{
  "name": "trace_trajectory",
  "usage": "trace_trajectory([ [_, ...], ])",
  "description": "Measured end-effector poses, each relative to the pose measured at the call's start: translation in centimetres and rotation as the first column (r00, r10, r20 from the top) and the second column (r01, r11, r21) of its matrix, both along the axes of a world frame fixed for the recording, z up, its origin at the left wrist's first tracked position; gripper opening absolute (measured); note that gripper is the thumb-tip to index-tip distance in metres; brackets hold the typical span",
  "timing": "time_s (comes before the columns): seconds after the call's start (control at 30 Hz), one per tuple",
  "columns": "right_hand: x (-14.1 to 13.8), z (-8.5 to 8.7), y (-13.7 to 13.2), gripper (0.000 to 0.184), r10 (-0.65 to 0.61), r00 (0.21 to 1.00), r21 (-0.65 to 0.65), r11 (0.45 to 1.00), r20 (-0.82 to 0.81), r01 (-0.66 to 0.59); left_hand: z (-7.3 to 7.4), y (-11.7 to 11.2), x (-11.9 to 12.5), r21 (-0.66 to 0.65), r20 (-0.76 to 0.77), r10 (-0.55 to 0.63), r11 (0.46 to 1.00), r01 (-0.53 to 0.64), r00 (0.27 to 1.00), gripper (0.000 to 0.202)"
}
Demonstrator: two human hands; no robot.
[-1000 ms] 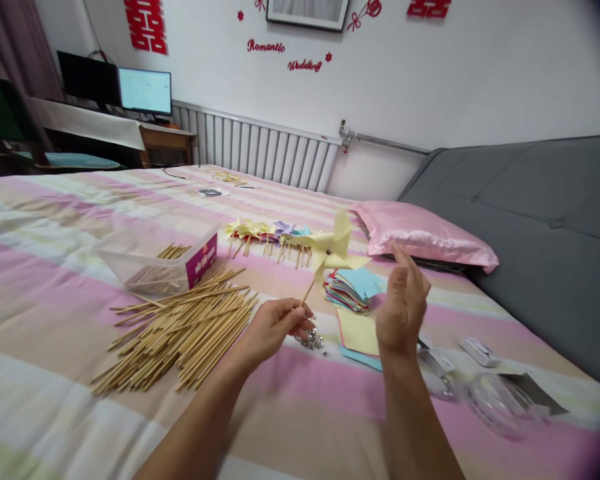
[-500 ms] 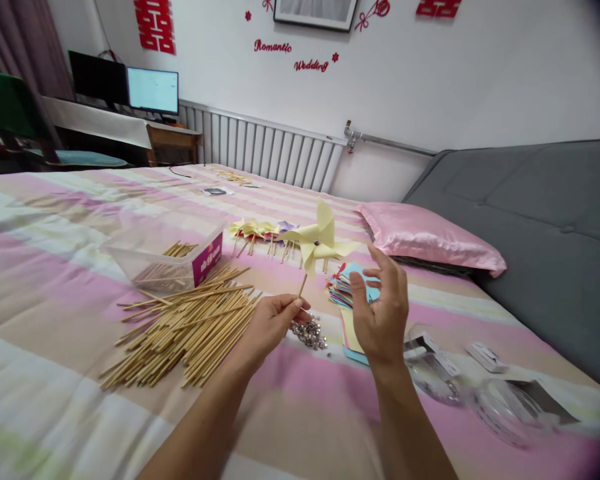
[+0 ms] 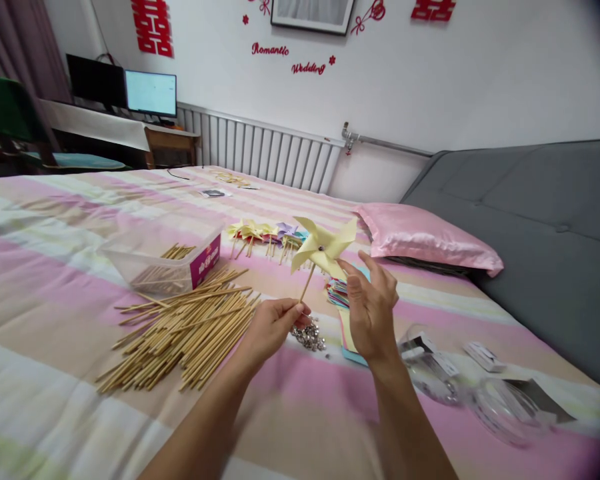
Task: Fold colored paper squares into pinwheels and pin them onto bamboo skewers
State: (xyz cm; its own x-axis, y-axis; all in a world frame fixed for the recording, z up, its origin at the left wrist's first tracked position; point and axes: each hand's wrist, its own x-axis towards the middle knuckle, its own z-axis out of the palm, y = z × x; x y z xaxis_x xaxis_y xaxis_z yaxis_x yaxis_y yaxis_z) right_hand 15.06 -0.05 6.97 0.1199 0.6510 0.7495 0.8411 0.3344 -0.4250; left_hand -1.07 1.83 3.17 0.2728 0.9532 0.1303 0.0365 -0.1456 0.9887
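Note:
A yellow paper pinwheel [image 3: 322, 248] on a thin wooden stick stands upright, a little tilted. My left hand [image 3: 275, 328] pinches the stick near its lower end. Beside the pinwheel's lower right blade is my right hand [image 3: 373, 307], its fingers apart and holding nothing; the index fingertip is at the blade's edge, and I cannot tell if it touches. Under the hands lies a small heap of silvery pins or beads [image 3: 310, 335]. A stack of coloured paper [image 3: 349, 327] lies partly hidden behind my right hand.
Loose wooden sticks [image 3: 180, 333] are piled at left, by a clear plastic box [image 3: 165, 267] with more sticks. Several pinwheels [image 3: 255, 231] lie farther back. Clear round containers [image 3: 505, 407] lie at right, below a pink pillow [image 3: 425, 233] and the grey headboard [image 3: 530, 207].
The pinwheel's blades have turned to a new angle on the stick. My right hand has shifted slightly left and down, its fingers nearer the blades. My left hand keeps its hold.

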Motion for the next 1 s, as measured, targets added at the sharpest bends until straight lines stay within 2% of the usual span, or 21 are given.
trace_trajectory([
  [0.1,0.4,0.4,0.1,0.044,0.006,0.993,0.060,0.998,-0.115,0.001,0.1,0.0,-0.1,-0.074,0.069,0.029,0.997,-0.024,0.997,0.030],
  [0.13,0.6,0.4,0.2,0.043,0.004,0.984,0.043,0.999,-0.178,0.003,0.2,-0.1,-0.1,-0.095,0.089,0.047,0.995,-0.039,0.995,0.030],
  [0.2,0.9,0.1,0.5,0.038,0.035,0.950,-0.088,0.994,-0.311,-0.066,0.3,-0.1,-0.3,-0.116,0.122,0.105,0.989,-0.091,0.987,0.032],
  [0.23,0.8,-0.2,0.6,0.035,0.079,0.930,-0.197,0.968,-0.360,-0.158,0.3,0.0,-0.4,-0.115,0.133,0.142,0.985,-0.127,0.981,0.032],
  [0.27,0.5,-0.6,0.7,0.032,0.136,0.905,-0.309,0.911,-0.403,-0.275,0.3,0.0,-0.6,-0.106,0.140,0.180,0.980,-0.166,0.974,0.032],
  [0.33,-0.7,-1.6,0.7,0.028,0.265,0.840,-0.479,0.722,-0.474,-0.499,0.3,0.2,-0.9,-0.079,0.151,0.251,0.967,-0.241,0.956,0.030],
  [0.37,-1.5,-2.1,0.6,0.028,0.293,0.802,-0.513,0.643,-0.521,-0.568,0.3,0.3,-1.0,-0.066,0.155,0.281,0.960,-0.274,0.947,0.030],
  [0.43,-3.3,-3.0,0.5,0.028,0.316,0.740,-0.526,0.543,-0.594,-0.654,0.2,0.5,-1.3,-0.051,0.161,0.332,0.943,-0.328,0.929,0.029],
  [0.5,-4.8,-3.6,0.3,0.027,0.283,0.694,-0.520,0.493,-0.662,-0.697,0.1,0.7,-1.6,-0.048,0.162,0.369,0.929,-0.366,0.915,0.028],
  [0.6,-6.1,-4.1,0.3,0.027,0.212,0.639,-0.478,0.503,-0.739,-0.720,0.0,0.9,-1.9,-0.071,0.157,0.396,0.918,-0.389,0.905,0.027],
  [0.83,-7.3,-4.8,0.2,0.039,0.138,0.529,-0.391,0.526,-0.837,-0.756,-0.5,1.0,-2.2,-0.161,0.159,0.358,0.929,-0.334,0.920,0.028],
  [1.0,-7.2,-5.1,0.5,0.038,0.114,0.533,-0.369,0.602,-0.838,-0.708,-0.9,1.3,-2.5,-0.051,0.095,0.355,0.935,-0.352,0.930,0.035],
])
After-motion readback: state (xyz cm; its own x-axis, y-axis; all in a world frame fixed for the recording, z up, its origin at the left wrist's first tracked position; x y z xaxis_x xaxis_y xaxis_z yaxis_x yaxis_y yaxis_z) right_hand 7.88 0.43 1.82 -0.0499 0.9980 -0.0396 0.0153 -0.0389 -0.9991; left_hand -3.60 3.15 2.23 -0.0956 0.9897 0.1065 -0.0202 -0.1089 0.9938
